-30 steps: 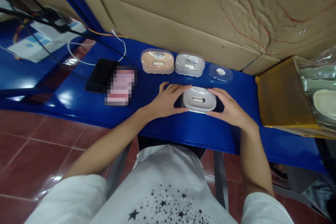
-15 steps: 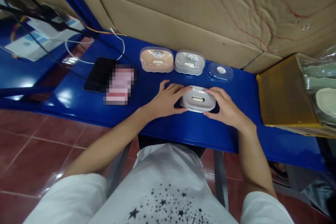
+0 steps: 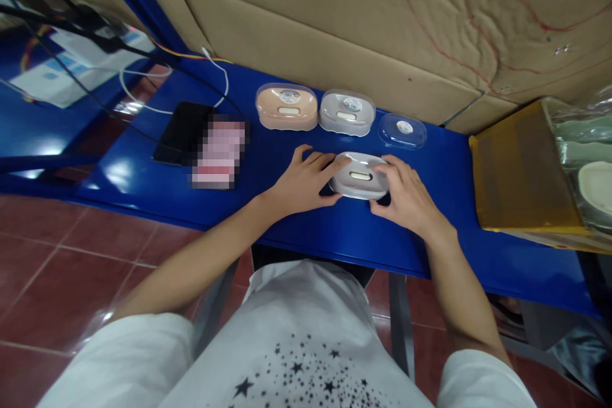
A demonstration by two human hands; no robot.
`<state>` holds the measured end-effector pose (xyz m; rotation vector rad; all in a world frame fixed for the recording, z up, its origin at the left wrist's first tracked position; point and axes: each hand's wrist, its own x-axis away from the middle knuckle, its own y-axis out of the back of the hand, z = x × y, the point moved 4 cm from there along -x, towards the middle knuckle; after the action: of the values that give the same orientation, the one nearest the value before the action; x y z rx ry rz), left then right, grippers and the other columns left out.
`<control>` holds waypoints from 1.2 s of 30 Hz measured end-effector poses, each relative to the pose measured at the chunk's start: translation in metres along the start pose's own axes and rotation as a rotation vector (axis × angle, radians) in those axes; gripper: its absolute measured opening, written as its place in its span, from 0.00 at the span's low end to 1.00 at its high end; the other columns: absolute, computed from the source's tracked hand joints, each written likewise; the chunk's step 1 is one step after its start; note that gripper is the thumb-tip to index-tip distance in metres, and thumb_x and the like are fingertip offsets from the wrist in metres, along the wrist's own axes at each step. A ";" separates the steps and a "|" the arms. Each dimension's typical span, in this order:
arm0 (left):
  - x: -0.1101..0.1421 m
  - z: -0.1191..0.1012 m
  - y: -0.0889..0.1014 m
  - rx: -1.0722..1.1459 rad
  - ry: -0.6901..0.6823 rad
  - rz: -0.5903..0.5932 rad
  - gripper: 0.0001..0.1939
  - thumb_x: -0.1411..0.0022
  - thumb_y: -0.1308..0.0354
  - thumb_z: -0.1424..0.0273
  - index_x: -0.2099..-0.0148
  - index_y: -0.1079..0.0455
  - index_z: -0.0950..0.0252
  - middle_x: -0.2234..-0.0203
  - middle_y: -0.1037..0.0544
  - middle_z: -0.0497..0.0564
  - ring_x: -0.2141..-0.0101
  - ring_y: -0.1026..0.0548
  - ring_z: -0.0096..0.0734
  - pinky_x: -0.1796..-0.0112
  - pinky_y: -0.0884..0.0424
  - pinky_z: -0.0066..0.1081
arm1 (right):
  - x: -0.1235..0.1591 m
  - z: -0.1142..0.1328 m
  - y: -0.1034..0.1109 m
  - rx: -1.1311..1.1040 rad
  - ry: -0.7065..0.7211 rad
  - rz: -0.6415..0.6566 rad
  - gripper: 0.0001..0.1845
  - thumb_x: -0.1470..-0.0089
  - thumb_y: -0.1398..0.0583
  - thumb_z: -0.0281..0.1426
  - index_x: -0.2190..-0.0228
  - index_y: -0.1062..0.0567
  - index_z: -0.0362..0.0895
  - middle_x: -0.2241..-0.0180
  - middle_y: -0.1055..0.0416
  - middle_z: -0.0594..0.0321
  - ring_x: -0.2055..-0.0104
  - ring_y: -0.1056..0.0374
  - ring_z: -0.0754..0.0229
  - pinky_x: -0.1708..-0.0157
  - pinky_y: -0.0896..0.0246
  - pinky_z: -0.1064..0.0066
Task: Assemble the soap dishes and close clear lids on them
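Between my hands is a pale grey oval soap dish (image 3: pixel 351 187) with a slot and a small white piece in its middle. My left hand (image 3: pixel 306 183) grips its left end, thumb at the near edge and fingers over the far rim. At the right end, my right hand (image 3: pixel 406 194) has its fingers on the rim and its thumb near the front edge. Behind stand a peach soap dish (image 3: pixel 287 120) and a grey soap dish (image 3: pixel 345 126), each under a clear lid with a round label. A loose clear lid (image 3: pixel 401 134) lies to their right.
A black flat device (image 3: pixel 179 134) and a blurred-out phone (image 3: pixel 217 153) lie on the left of the blue table (image 3: pixel 306 248). At right stands a taped cardboard box (image 3: pixel 521 172) holding wrapped green and cream pieces. Cables hang at left; a cardboard wall (image 3: pixel 306 32) rises behind.
The soap dish in my hands is tilted slightly differently, its far rim a little higher. My right hand has shifted left, its fingers further over the rim. My left hand has hardly moved.
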<state>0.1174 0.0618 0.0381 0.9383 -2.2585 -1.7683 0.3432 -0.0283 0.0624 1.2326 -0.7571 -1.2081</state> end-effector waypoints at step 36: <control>0.001 0.012 -0.002 0.146 0.057 0.044 0.39 0.30 0.35 0.54 0.24 0.44 0.56 0.33 0.27 0.61 0.34 0.30 0.57 0.32 0.53 0.59 | 0.000 -0.104 -0.002 0.010 -0.342 -0.230 0.47 0.44 0.37 0.64 0.35 0.33 0.48 0.32 0.39 0.38 0.28 0.43 0.30 0.34 0.47 0.33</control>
<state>0.1122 0.0714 0.0324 0.9431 -2.3795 -1.5567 0.4390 0.0019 0.0363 1.1573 -0.8871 -1.6326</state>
